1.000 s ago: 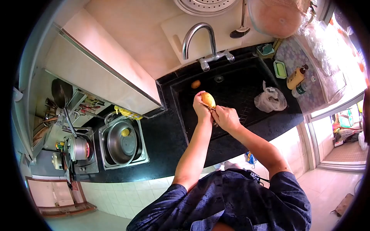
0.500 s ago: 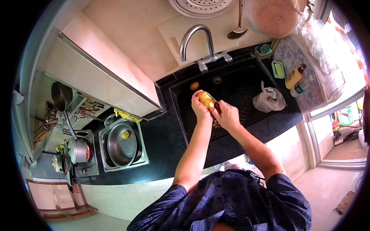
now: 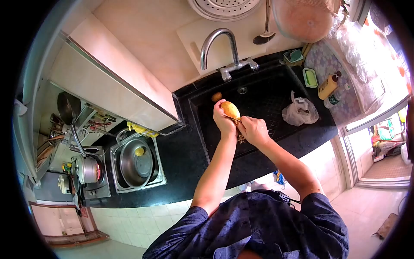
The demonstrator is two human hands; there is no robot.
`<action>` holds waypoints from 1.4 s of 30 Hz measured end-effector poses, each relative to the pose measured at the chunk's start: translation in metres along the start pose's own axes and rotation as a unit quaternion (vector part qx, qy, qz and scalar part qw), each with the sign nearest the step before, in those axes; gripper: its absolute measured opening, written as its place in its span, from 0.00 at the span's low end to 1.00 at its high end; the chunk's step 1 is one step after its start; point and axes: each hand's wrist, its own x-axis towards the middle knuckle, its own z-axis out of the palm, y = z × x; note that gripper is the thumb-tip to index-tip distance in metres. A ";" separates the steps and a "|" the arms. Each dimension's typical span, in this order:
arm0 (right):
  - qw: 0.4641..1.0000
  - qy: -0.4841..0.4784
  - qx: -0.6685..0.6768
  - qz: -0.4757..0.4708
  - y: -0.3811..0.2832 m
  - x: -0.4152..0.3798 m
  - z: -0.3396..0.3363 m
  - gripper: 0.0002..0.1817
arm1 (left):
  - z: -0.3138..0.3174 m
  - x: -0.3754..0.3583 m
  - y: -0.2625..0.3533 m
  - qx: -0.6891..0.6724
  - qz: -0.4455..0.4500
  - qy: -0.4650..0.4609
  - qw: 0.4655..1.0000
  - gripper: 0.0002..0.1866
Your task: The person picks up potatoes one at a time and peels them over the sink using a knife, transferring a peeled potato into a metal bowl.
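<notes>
Above the black sink (image 3: 199,129), my left hand (image 3: 223,121) is closed round a yellow potato (image 3: 230,109), its fingers along the far left side. My right hand (image 3: 255,131) is closed on a small peeler, mostly hidden by the fingers, whose end touches the near side of the potato. Brown peelings (image 3: 241,138) lie in the sink under my hands. A brown unpeeled potato (image 3: 217,96) rests in the sink beyond my left hand.
A chrome faucet (image 3: 221,32) arches over the sink's far edge. A plastic bag (image 3: 300,110) lies at the right. On the left, a steel basin (image 3: 137,166) holds a yellow peeled potato (image 3: 139,151). A pot (image 3: 87,168) stands on the stove. Bottles (image 3: 328,86) stand far right.
The potato in my left hand has turned, showing a smoother yellow side. My right hand has shifted slightly down and left, and the tool has moved to the potato's near end.
</notes>
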 end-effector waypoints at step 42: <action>1.000 -0.012 0.004 0.013 -0.001 0.008 -0.009 0.15 | -0.001 -0.006 0.031 -0.058 -0.072 -0.114 0.989 0.15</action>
